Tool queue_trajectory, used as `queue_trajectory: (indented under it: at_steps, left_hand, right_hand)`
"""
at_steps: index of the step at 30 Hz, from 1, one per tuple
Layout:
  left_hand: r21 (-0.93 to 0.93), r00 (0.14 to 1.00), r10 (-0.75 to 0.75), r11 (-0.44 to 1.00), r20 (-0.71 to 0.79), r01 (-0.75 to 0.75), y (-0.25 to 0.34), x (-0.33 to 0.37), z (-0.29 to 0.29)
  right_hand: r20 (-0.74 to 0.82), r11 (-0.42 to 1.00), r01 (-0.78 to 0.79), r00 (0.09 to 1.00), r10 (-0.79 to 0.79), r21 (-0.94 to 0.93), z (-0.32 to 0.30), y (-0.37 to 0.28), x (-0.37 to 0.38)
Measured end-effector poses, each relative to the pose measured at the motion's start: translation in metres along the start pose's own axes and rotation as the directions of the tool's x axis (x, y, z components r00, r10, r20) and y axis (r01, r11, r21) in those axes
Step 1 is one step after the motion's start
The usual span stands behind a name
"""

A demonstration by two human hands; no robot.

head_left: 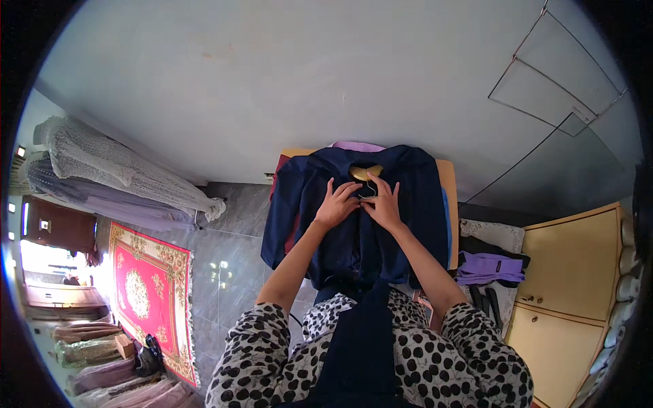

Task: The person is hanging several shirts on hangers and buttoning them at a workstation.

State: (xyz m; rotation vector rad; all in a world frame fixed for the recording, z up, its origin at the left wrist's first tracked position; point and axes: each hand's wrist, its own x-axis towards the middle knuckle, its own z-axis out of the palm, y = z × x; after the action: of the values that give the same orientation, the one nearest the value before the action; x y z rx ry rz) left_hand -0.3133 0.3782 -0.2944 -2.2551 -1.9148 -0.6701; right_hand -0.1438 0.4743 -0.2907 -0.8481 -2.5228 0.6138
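A navy blue jacket lies spread over a small wooden table, its collar toward the wall. In its neck opening sits a yellowish hanger, with a thin metal hook curving down between my hands. My left hand rests on the jacket front, fingers apart, their tips close to the hook. On the other side my right hand has its fingers stretched out, one reaching to the hanger. Both thumbs come near each other just below the hook; whether they pinch any cloth is hard to see.
Lilac cloth shows behind the jacket, against a pale wall. To the right are folded purple clothes and a wooden cabinet. Pale gowns hang at left, near a red patterned rug on grey tiles.
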Motion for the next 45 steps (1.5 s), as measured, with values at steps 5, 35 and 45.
queue_trajectory:
  at_steps: [5,35,45]
  left_hand:
    - [-0.01,0.998,-0.059,0.998,0.008,0.059,0.002,-0.004,0.003]
    - [-0.176,0.9,-0.405,0.909,-0.161,0.377,0.035,-0.005,0.012]
    - [-0.153,0.879,-0.419,0.907,-0.229,0.393,0.032,-0.009,0.02]
  right_hand:
    - [-0.011,1.0,0.007,1.0,-0.007,-0.005,-0.001,-0.001,-0.003]
    - [-0.097,0.99,-0.135,0.986,0.139,0.043,0.016,-0.005,0.001]
    - [-0.064,0.983,-0.162,0.984,0.167,0.086,0.02,0.0,0.002]
